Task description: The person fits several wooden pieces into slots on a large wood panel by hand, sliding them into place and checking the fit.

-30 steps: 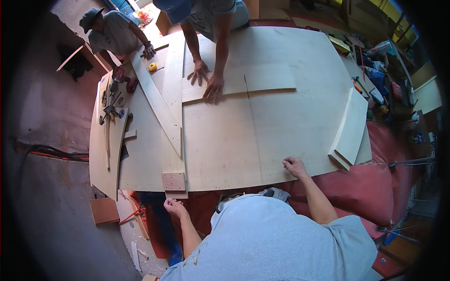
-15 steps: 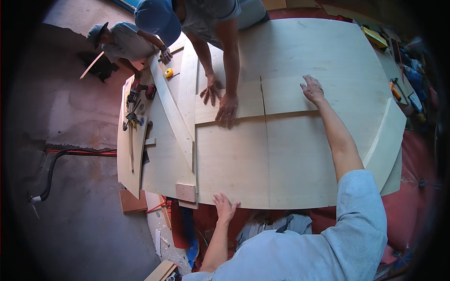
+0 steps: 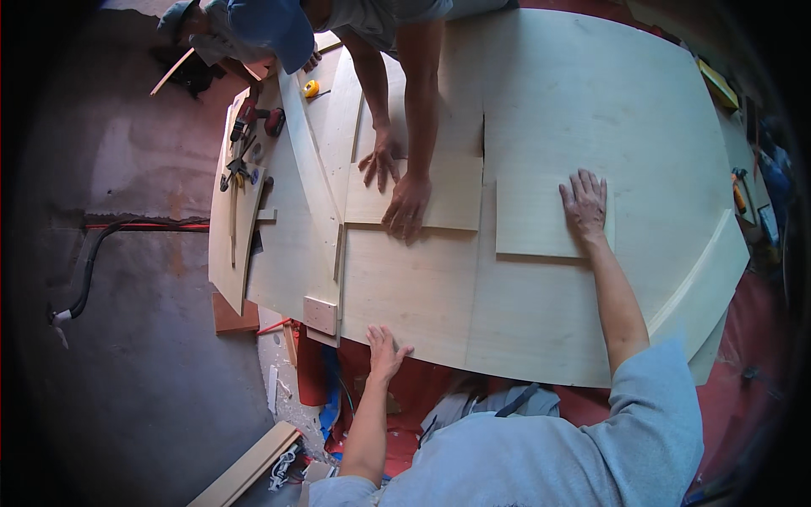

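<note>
Where the large pale sheet (image 3: 405, 287) ended nearest us, we listed: one left hand (image 3: 386, 355), fingers spread at its edge, closed on nothing. Beyond: one right hand (image 3: 585, 203), palm down, fingers extended, unclamped, on the loose right-hand panel (image 3: 536, 220), which lay flat atop the sheet; we judged it light, stiff, smooth enough to slide, best held by opposite edges. Edges: a narrow gap on its left; sliding room to its right. Past the gap: a second panel (image 3: 456, 198) under a co-worker's hands (image 3: 408, 205). Farther off: one yellow tape measure (image 3: 311, 89).
</note>
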A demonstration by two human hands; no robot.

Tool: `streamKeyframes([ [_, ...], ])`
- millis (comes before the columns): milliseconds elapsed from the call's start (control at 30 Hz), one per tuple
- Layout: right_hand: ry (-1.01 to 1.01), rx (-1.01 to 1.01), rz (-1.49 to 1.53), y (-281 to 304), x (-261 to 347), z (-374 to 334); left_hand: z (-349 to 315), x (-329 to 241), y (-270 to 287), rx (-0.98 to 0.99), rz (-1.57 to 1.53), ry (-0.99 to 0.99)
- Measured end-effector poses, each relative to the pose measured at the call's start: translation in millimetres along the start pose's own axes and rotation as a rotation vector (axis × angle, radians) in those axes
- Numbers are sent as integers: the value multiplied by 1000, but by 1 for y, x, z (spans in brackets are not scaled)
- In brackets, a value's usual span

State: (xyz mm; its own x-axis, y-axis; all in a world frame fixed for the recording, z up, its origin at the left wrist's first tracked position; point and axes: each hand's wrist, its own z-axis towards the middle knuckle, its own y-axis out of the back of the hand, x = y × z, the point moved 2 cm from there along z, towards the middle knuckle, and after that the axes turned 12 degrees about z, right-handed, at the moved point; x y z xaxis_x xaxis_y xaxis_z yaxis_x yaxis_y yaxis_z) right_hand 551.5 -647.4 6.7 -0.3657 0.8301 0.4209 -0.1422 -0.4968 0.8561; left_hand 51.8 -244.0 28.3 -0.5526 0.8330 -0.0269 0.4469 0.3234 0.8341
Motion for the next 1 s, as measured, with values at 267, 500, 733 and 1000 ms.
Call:
streamKeyframes([
  [267, -21, -56, 40, 38, 47, -162, -14, -32, 20, -162, 17, 63],
  [500, -18, 137, 321, 85, 169, -308, -124, -48, -69, 441, -606, 191],
  [733, 78, 304, 405, 44, 265, -338, -118, -1, -80, 473, -1895, 526],
  [1000, -6, 729, 762, 13, 349, -360, -251, 187, -115, -7, -2210, 528],
])
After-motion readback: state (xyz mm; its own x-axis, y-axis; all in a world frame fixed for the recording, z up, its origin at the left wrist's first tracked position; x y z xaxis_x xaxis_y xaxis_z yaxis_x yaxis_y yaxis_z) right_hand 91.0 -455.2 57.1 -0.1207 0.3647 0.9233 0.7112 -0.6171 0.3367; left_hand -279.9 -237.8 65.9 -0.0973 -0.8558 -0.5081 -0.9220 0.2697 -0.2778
